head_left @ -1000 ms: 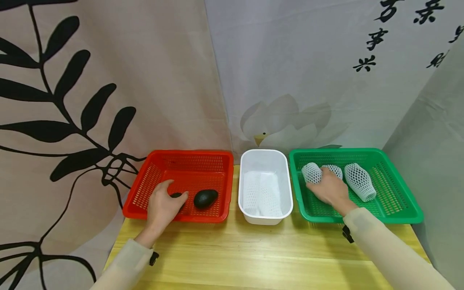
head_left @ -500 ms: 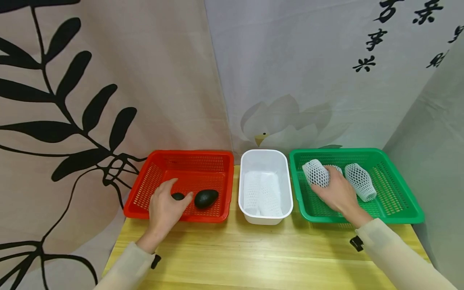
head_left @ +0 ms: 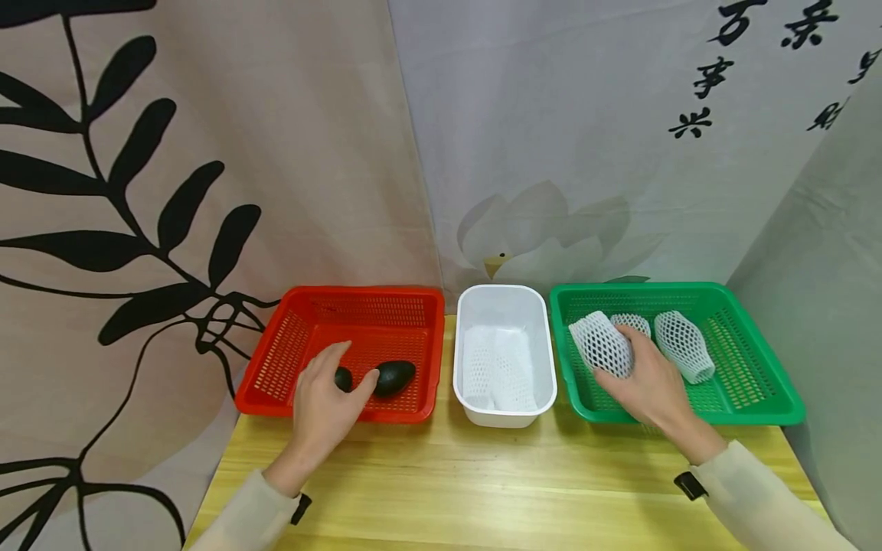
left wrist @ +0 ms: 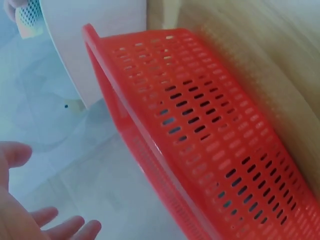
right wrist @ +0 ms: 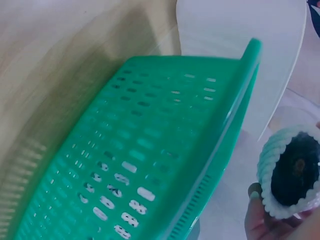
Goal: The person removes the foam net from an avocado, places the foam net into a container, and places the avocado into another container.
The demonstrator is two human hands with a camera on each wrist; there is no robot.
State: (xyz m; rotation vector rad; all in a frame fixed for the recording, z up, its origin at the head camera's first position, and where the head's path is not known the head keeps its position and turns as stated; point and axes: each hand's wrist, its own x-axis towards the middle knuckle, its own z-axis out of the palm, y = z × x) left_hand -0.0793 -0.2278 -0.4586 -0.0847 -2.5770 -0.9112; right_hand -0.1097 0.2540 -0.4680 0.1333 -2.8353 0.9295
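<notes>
My right hand (head_left: 646, 383) grips an avocado in a white foam net (head_left: 601, 344) above the left part of the green basket (head_left: 740, 419). In the right wrist view the net's open end shows the dark avocado (right wrist: 296, 170) inside. Two more white foam nets, one behind my fingers (head_left: 632, 323) and one farther right, lie in the green basket. My left hand (head_left: 322, 402) hovers over the red basket (head_left: 272, 409) with thumb and fingers spread. Between them shows one dark avocado (head_left: 343, 378), partly hidden; another avocado (head_left: 395, 377) lies just right of the thumb.
Between the two baskets stands a white plastic tub (head_left: 504, 417), with what looks like pale netting or its pattern inside. All three stand on a wooden table (head_left: 496, 490). Printed cloth (head_left: 331, 153) hangs behind and at the right.
My right hand has picked up the netted avocado and tilted it, wrist swinging to the right. My left hand has shifted slightly right over the avocados, fingers spread.
</notes>
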